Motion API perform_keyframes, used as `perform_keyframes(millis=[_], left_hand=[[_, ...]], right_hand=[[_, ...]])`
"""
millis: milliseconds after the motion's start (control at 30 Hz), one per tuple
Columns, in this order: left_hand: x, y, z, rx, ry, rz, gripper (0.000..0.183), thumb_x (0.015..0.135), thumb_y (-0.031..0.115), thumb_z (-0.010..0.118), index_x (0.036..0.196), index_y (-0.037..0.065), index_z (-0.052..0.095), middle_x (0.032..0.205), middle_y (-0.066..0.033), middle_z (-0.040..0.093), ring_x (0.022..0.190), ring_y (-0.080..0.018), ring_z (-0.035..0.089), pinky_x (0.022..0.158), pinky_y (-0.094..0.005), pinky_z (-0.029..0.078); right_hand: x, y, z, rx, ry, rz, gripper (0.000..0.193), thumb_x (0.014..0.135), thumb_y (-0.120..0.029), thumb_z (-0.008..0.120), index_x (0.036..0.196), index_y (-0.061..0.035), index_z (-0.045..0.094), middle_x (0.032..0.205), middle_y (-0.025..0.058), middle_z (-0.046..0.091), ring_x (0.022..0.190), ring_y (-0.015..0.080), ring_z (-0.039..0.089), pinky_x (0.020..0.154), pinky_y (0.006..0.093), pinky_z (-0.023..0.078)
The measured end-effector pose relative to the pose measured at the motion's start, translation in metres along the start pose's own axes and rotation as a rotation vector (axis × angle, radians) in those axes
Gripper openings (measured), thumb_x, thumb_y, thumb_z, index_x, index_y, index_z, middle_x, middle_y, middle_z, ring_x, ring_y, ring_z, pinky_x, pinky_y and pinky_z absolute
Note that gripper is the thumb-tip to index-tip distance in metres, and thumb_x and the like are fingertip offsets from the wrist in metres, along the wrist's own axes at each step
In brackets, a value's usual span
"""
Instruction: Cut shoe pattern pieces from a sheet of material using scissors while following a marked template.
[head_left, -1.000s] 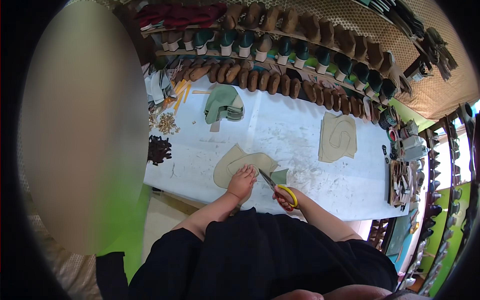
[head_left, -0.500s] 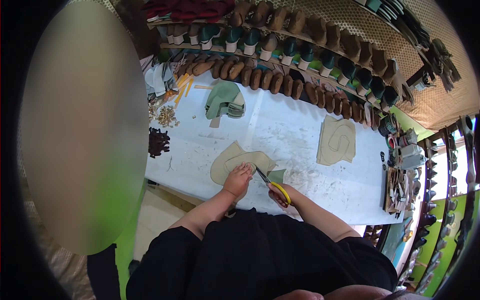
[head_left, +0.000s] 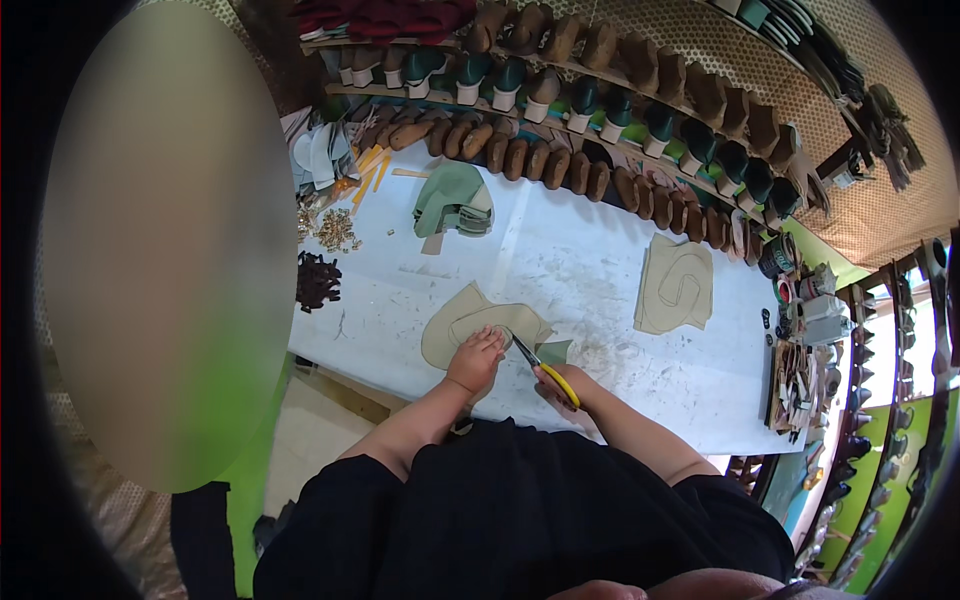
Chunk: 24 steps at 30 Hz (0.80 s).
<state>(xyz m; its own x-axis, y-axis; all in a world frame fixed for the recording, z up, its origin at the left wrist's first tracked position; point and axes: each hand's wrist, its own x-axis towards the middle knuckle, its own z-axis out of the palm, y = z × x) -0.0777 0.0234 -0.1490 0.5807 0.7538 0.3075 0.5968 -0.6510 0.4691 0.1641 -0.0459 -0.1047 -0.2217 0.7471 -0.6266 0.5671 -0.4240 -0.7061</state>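
Observation:
A beige sheet (head_left: 447,335) with curved outlines drawn on it lies near the front edge of the table. My left hand (head_left: 478,360) rests flat on that sheet, fingers stretched out, holding nothing. In my right hand (head_left: 555,382) is a pair of scissors (head_left: 524,350) with yellow handles. Their blades point up and left to the sheet's right part, close to my left fingertips. How far the blades are apart is too small to make out. A green piece (head_left: 554,352) sits beside the blades, partly under the sheet.
A second marked beige piece (head_left: 650,300) lies to the right on the white table (head_left: 580,260). Stacked green pieces (head_left: 450,195) sit farther back, with small gold parts (head_left: 336,230) and dark pieces (head_left: 318,280) at left. Wooden shoe lasts (head_left: 540,158) line the back, below shelved shoes (head_left: 585,103).
The scissors' yellow handles look closer together than before. My left hand and the beige sheet have stayed put. The view has shifted very slightly.

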Motion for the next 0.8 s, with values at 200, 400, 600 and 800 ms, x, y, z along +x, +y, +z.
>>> perform_keyframes(millis=[200, 400, 600, 800], left_hand=[[-0.002, -0.003, 0.004, -0.003, 0.000, 0.012, 0.032, 0.091, 0.018, 0.062, 0.116, 0.000, 0.066, 0.123, -0.0169, 0.066, 0.119, -0.0355, 0.060, 0.102, -0.0463, 0.047], [-0.003, -0.002, 0.000, 0.010, 0.006, 0.028, 0.032, 0.090, 0.018, 0.062, 0.116, 0.000, 0.066, 0.122, -0.0167, 0.066, 0.118, -0.0353, 0.060, 0.101, -0.0460, 0.047], [-0.001, 0.000, 0.000, -0.007, 0.011, 0.032, 0.031, 0.089, 0.017, 0.063, 0.116, 0.000, 0.067, 0.122, -0.0163, 0.066, 0.118, -0.0343, 0.061, 0.101, -0.0455, 0.048], [-0.001, -0.002, 0.001, -0.019, 0.017, 0.029, 0.030, 0.089, 0.017, 0.063, 0.115, 0.001, 0.067, 0.122, -0.0160, 0.066, 0.117, -0.0341, 0.061, 0.102, -0.0451, 0.047]], right_hand=[[-0.006, -0.003, -0.009, -0.119, 0.034, -0.055, 0.074, 0.096, -0.069, 0.039, 0.073, -0.0022, 0.061, 0.052, 0.0113, 0.054, 0.044, 0.0228, 0.055, 0.048, 0.0357, 0.045], [-0.009, -0.012, -0.015, -0.063, -0.059, 0.059, 0.073, 0.094, -0.070, 0.043, 0.072, -0.0020, 0.059, 0.052, 0.0105, 0.055, 0.043, 0.0220, 0.057, 0.045, 0.0346, 0.046], [0.003, -0.008, -0.002, 0.097, -0.077, 0.103, 0.077, 0.094, -0.072, 0.039, 0.075, -0.0002, 0.059, 0.059, 0.0151, 0.059, 0.049, 0.0265, 0.060, 0.051, 0.0369, 0.048], [0.003, -0.016, 0.003, -0.093, -0.027, 0.058, 0.082, 0.094, -0.074, 0.033, 0.082, 0.0018, 0.061, 0.066, 0.0182, 0.061, 0.071, 0.0342, 0.064, 0.069, 0.0417, 0.049]])
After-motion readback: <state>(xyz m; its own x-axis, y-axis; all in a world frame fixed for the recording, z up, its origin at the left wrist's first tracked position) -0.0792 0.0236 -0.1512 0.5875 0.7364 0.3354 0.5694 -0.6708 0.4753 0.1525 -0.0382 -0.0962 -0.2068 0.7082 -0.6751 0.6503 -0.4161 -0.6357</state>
